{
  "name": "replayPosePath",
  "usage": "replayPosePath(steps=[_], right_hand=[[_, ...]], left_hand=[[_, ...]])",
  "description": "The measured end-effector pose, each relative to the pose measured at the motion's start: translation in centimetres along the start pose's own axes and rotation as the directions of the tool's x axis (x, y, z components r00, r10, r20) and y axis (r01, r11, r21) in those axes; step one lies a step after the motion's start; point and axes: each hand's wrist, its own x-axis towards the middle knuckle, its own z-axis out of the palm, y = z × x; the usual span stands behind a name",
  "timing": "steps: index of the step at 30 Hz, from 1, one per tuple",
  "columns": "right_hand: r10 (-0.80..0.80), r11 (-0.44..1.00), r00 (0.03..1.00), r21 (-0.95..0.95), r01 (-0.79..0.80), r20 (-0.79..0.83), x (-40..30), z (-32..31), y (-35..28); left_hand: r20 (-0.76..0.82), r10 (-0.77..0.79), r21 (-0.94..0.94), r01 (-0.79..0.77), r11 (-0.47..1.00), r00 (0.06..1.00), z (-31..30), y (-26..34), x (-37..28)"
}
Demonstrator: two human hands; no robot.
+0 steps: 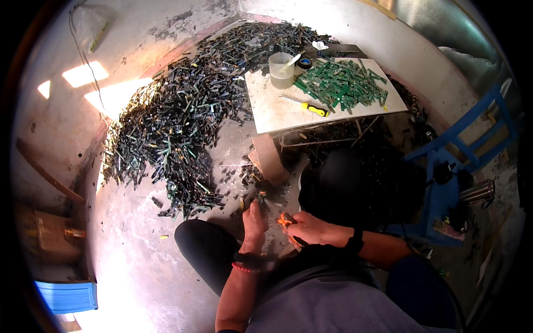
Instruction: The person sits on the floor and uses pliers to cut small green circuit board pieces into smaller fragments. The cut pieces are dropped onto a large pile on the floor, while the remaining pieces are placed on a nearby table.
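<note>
My left hand (254, 220) is closed around a small dark strip (261, 196) that pokes out past the fingers, with an orange bit at its tip. Just to the right, my right hand (310, 228) grips an orange-handled hand tool (287, 220), which looks like pliers; its jaws are hard to make out. The tool and the strip are apart. Both hands are low between my knees, above the concrete floor. Beyond them a brown board (270, 160) leans by the table, with dark scraps (251, 175) on the floor beside it.
A large heap of dark strips (179, 112) spreads along the wall. The low white table (266, 118) bears green circuit-board strips (343, 85), a plastic cup (281, 70), black tape (305, 63) and a yellow-black screwdriver (314, 109). At right stands a blue chair (452, 137) with a metal flask (476, 191).
</note>
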Motion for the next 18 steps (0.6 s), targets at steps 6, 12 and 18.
replayPosePath(steps=[6, 12, 18], right_hand=[[0.104, 0.980, 0.982, 0.155, -0.128, 0.156, -0.3, -0.1, -1.1], [0.050, 0.977, 0.977, 0.195, -0.091, 0.208, 0.1, -1.0, -0.6], [0.095, 0.933, 0.970, 0.319, -0.165, 0.224, 1.4, -0.8, 1.4]], left_hand=[[0.019, -0.026, 0.004, 0.026, 1.000, 0.999, -0.2, 0.1, -0.1], [0.010, 0.049, 0.051, -0.049, 0.997, 0.999, -0.1, -0.7, 0.7], [0.011, 0.124, 0.071, -0.125, 0.990, 0.992, 0.3, -0.6, 0.3]])
